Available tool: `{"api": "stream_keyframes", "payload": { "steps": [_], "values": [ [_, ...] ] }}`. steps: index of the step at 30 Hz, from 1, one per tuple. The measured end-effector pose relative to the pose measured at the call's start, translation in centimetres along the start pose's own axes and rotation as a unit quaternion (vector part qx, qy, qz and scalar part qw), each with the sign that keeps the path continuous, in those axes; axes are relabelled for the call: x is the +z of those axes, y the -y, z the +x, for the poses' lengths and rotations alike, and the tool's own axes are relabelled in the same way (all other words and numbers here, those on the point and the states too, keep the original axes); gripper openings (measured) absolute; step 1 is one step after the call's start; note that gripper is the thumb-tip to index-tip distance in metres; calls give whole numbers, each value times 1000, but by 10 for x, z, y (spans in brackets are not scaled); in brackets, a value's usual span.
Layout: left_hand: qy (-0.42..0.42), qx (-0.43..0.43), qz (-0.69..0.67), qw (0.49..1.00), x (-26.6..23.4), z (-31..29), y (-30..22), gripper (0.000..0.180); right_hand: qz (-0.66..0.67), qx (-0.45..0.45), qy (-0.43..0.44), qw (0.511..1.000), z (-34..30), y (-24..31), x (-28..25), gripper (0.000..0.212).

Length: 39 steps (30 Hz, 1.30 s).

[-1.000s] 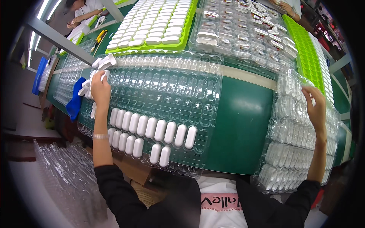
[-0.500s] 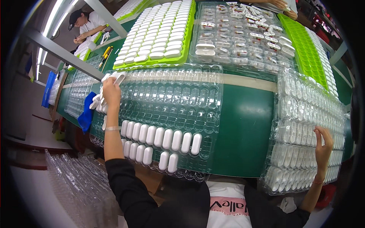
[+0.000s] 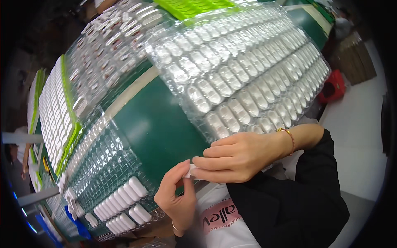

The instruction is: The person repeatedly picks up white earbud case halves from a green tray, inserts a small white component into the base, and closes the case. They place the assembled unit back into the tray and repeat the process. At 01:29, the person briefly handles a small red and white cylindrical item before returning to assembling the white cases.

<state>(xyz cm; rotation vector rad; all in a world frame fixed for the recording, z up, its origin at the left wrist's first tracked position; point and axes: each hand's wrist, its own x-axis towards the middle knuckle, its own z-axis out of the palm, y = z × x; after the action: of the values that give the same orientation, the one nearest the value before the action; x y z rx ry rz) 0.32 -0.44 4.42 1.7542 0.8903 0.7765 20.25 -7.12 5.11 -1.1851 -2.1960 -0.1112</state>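
Note:
In front of my chest my two hands meet over a small white plastic piece (image 3: 190, 170), mostly hidden by the fingers. My left hand (image 3: 178, 196) pinches it between thumb and fingers. From the right, my right hand (image 3: 242, 159) closes its fingertips on the same piece. A clear blister tray (image 3: 101, 159) lies to the left, and white oblong cases (image 3: 120, 199) fill part of its near rows. Loose white pieces (image 3: 72, 202) are heaped at that tray's left edge. Beyond my right hand lies a clear blister tray (image 3: 244, 78) with rows of pale oblong parts.
A blue object (image 3: 77, 223) lies by the loose pieces. Further off are a green-rimmed tray of white cases (image 3: 58, 118), a clear tray of small parts (image 3: 109, 45) and a bright green tray (image 3: 190, 7). A red container (image 3: 333, 87) stands at the right, beyond the green table (image 3: 159, 124).
My view has swung to the right. My left hand has come from the loose white pieces to my chest, and my right hand has left the right tray to meet it there.

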Motion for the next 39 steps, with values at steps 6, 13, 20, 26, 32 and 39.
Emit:
{"api": "stream_keyframes", "payload": {
  "steps": [6, 13, 20, 26, 32, 39],
  "values": [
    [86, -10, -224, 971, 15, 5, -16, 29, 30, 59, -121, 990, -24, 9, -12, 29],
    [105, 52, -170, 978, 30, 10, -13, 31, -2, 126, -65, 990, -38, 18, -16, 24],
    [75, 36, -66, 994, 37, 16, -11, 37, -61, 48, -60, 995, -37, 15, -21, 29],
    [116, -16, -228, 967, 37, 13, -19, 31, 38, 150, -167, 974, -35, 18, -9, 23],
    [63, 49, -274, 958, 38, 11, 0, 37, -73, 304, -127, 941, -49, -20, -60, 13],
    [82, 12, -278, 957, 32, 9, -2, 40, -345, 574, 19, 742, -145, -74, -104, 14]
  ]
}}
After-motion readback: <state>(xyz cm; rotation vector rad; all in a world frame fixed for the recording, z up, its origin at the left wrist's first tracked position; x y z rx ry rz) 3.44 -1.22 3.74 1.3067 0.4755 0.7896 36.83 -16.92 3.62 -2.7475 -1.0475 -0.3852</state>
